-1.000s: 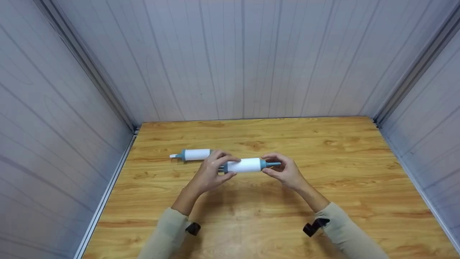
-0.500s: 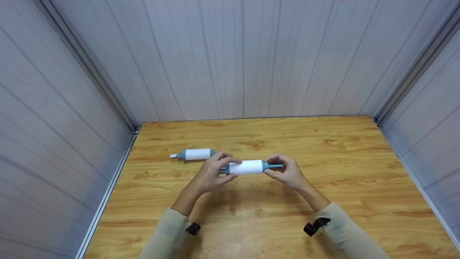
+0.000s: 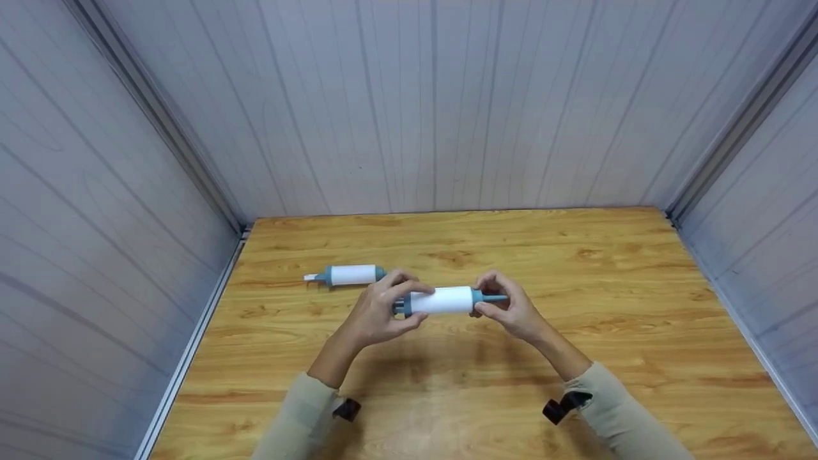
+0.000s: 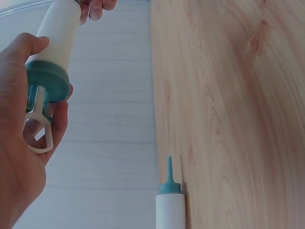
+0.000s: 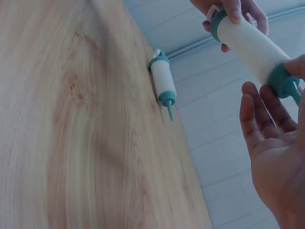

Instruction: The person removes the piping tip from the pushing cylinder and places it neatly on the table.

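A large syringe (image 3: 450,300) with a white barrel, teal end caps and a thin teal nozzle is held level above the table. My left hand (image 3: 377,313) grips the barrel at its plunger end, where the left wrist view shows a white ring handle (image 4: 40,131) by the palm. At the other end, my right hand (image 3: 514,313) pinches the teal nozzle cap (image 5: 281,82) between thumb and fingers. A second, matching syringe (image 3: 353,275) lies on the table behind my left hand, its nozzle towards the right and its tip partly hidden in the head view.
The wooden table (image 3: 543,249) reaches back to a pale panelled wall (image 3: 434,115). Side walls with metal edge strips stand at left and right. A black wrist camera (image 3: 347,409) sits on the left sleeve, another camera (image 3: 562,407) on the right.
Both hands have shifted slightly right and towards me with the held syringe. My right fingers have changed position a little around the nozzle cap. The syringe on the table stays put.
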`<move>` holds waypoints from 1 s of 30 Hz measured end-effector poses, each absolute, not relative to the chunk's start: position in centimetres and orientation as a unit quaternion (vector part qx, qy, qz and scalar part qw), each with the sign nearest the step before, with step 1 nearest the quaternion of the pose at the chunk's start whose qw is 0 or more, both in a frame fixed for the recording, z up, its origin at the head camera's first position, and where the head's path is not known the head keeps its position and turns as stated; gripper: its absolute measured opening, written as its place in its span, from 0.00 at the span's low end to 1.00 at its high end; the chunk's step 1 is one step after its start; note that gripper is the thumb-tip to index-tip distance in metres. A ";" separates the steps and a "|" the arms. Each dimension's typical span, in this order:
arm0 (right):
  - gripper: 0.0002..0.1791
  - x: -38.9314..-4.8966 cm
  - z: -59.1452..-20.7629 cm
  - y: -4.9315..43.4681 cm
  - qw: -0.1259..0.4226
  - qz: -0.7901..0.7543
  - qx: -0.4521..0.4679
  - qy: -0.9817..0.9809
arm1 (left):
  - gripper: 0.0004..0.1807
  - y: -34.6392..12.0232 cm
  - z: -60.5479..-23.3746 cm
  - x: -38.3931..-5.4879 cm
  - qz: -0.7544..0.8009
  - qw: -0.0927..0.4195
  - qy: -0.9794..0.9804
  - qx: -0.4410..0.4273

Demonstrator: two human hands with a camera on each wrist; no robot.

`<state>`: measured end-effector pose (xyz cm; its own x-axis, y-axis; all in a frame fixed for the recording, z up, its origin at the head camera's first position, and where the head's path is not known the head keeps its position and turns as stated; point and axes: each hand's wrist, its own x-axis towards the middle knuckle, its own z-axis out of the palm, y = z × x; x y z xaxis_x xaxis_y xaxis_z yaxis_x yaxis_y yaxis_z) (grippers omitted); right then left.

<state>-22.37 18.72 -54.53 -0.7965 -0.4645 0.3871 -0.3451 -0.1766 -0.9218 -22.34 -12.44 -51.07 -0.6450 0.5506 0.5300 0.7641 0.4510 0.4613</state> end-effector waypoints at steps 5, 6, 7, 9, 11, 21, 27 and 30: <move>0.13 -22.0 -54.0 18.5 0.037 -0.705 -0.328 0.628 | 0.20 -12.3 -50.5 -21.8 -0.331 0.180 -0.832 -0.408; 0.13 -21.9 -53.9 18.5 0.035 -0.706 -0.332 0.625 | 0.20 -12.2 -50.4 -21.7 -0.328 0.185 -0.830 -0.411; 0.13 -21.8 -53.8 18.5 0.033 -0.706 -0.335 0.623 | 0.20 -12.2 -50.3 -21.6 -0.326 0.190 -0.828 -0.415; 0.12 -21.6 -53.7 18.6 0.028 -0.705 -0.343 0.620 | 0.20 -12.1 -50.0 -21.4 -0.324 0.194 -0.825 -0.420; 0.12 -21.5 -53.6 18.6 0.022 -0.701 -0.350 0.621 | 0.19 -12.0 -49.8 -21.2 -0.324 0.197 -0.823 -0.424; 0.11 -21.1 -53.2 18.8 -0.004 -0.685 -0.366 0.630 | 0.18 -11.9 -49.6 -21.1 -0.337 0.192 -0.816 -0.428; 0.11 -21.0 -53.2 18.9 -0.014 -0.678 -0.377 0.631 | 0.18 -11.9 -49.5 -21.0 -0.347 0.171 -0.819 -0.425; 0.11 -21.0 -53.2 19.0 -0.013 -0.677 -0.377 0.632 | 0.18 -11.8 -49.6 -21.1 -0.350 0.166 -0.818 -0.425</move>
